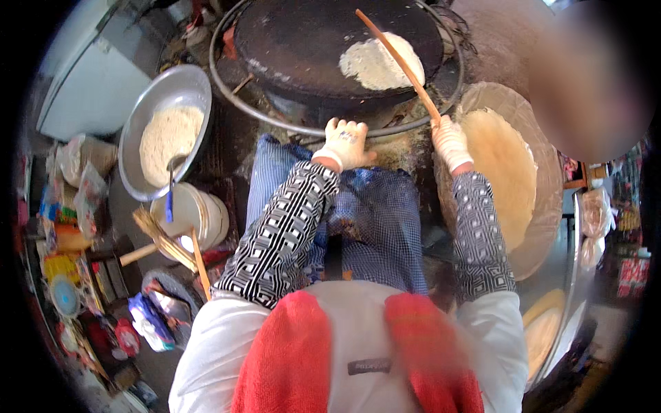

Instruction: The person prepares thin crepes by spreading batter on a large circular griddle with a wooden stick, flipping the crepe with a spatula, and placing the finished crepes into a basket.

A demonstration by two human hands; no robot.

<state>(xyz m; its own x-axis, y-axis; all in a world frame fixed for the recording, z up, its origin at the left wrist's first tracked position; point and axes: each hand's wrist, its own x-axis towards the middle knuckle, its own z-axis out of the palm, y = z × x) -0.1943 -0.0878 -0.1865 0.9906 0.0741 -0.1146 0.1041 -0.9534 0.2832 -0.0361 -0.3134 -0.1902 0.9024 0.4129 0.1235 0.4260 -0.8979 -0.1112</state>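
My right hand (450, 142), in a pale knit glove, grips the lower end of a long, slightly curved wooden spreader (396, 56). The spreader's blade slants across a patch of pale batter or dough (379, 62) on the right of a round black griddle (310, 46). My left hand (346, 144), gloved too, lies over the near side of the metal ring (279, 123) around the griddle. Its thumb points out to the right, and whether the fingers grip the ring cannot be told. Below that hand, blue checked cloth (382, 222) covers my lap.
Left of the griddle, a metal basin (202, 77) holds batter and a blue-handled ladle (169, 204). A white bucket (219, 214) and a straw brush (165, 240) are below it. At right, thin flatbreads (498, 165) lie on plastic sheeting (547, 222). A blurred area covers the upper right.
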